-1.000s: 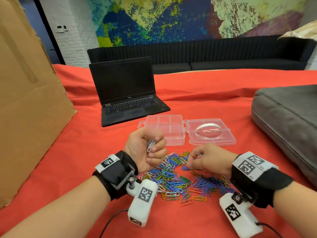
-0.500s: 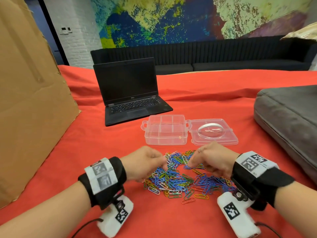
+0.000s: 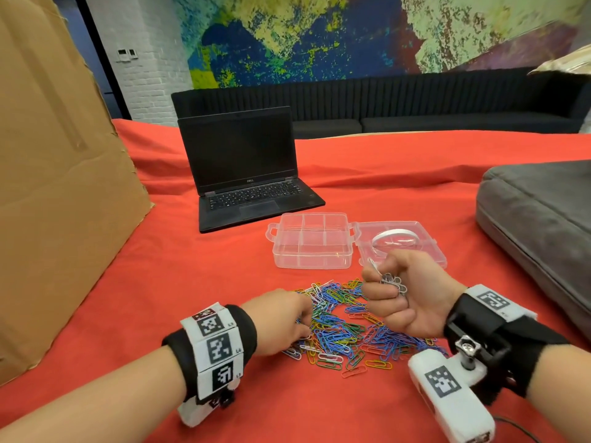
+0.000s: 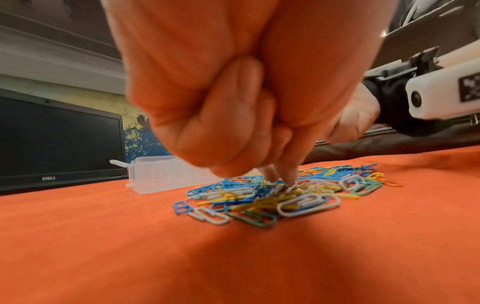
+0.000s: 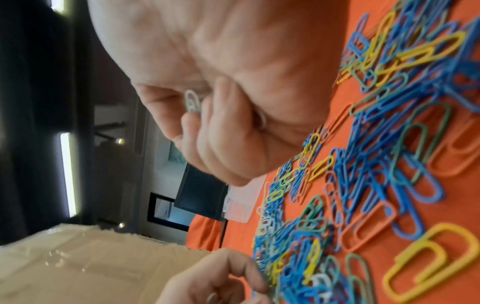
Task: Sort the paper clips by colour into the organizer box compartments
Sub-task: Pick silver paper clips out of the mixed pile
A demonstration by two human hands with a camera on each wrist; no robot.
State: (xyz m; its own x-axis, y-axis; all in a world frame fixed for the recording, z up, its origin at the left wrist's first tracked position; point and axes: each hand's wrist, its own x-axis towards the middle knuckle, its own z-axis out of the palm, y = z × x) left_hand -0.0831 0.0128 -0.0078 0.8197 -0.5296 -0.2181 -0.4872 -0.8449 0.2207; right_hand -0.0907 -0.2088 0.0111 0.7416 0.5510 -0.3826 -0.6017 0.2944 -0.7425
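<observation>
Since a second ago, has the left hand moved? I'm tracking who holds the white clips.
Yes. The left hand dropped from in front of the organizer box onto the clip pile.

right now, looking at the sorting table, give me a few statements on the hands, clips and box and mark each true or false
1. The right hand grips a bunch of white clips. True.
2. The organizer box already holds sorted clips. False: its compartments look empty.
3. The left hand reaches fingers down into the clip pile. True.
4. The box lid is closed. False: it lies open to the right of the box.
5. The laptop screen shows a picture. False: it is dark.
</observation>
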